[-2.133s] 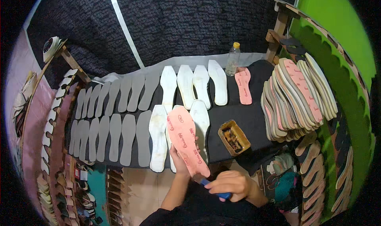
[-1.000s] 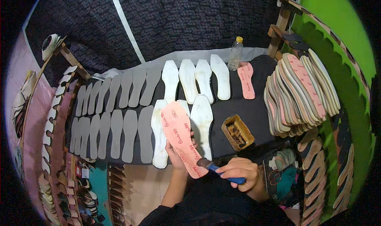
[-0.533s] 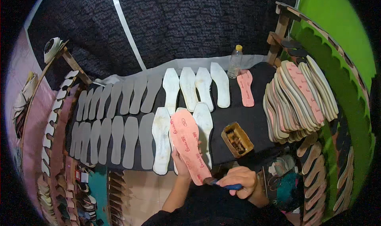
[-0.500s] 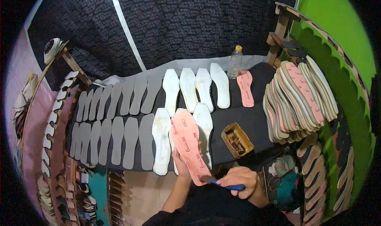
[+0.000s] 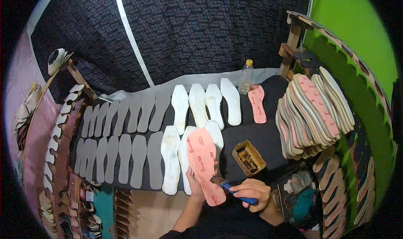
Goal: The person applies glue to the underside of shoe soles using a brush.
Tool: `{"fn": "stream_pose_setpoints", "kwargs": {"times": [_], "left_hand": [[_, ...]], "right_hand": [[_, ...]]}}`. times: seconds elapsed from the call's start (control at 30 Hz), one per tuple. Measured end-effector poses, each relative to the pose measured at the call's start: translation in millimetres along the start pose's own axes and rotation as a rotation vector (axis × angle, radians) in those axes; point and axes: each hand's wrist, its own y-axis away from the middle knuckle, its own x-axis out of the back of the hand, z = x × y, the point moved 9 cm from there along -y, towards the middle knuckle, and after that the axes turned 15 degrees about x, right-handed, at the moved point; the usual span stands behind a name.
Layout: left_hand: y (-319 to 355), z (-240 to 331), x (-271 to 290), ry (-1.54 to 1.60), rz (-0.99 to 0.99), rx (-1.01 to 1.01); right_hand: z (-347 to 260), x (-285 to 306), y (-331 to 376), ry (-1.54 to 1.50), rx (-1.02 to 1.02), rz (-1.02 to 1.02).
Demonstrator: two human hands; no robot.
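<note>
A pink printed insole (image 5: 203, 163) is held up over the front edge of the table by my left hand (image 5: 194, 184), whose fingers wrap around its lower half from beneath. My right hand (image 5: 254, 193) grips the blue handle of a brush (image 5: 228, 188). Its dark bristle end lies at the right edge of the insole, toward the heel. Just right of the insole on the table sits a rectangular tan container (image 5: 249, 158) with brown residue inside. White insoles (image 5: 171, 163) lie behind and left of my left hand, partly covered by the pink one.
Grey insoles (image 5: 139, 159) lie in two rows on the dark tabletop (image 5: 228, 146). A stack of insoles (image 5: 310, 113) stands at the right. Behind are a small pink insole (image 5: 257, 104) and a yellow-capped bottle (image 5: 246, 77). Wooden racks with shoe parts flank both sides.
The brush has moved from the heel end up along the insole's right edge. The pink insole has shifted slightly right and lower in view; the whole table scene also sits lower.
</note>
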Motion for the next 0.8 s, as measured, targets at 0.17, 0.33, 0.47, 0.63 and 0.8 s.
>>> {"fn": "stream_pose_setpoints", "kwargs": {"times": [0.17,0.33,0.47,0.63,0.8], "left_hand": [[-4,-1,6,0.021,-0.044,-0.003],[-4,-7,-7,0.135,-0.19,0.085],[1,-12,-6,0.043,0.031,0.096],[5,-18,-22,-0.054,-0.009,0.117],[-2,-21,-12,-0.066,0.037,0.13]], "right_hand": [[2,2,5,0.02,-0.002,0.007],[7,7,14,-0.019,-0.042,-0.013],[15,18,6,0.022,-0.077,-0.005],[27,13,-7,0.142,-0.063,-0.005],[18,-14,-7,-0.074,0.028,-0.072]]}}
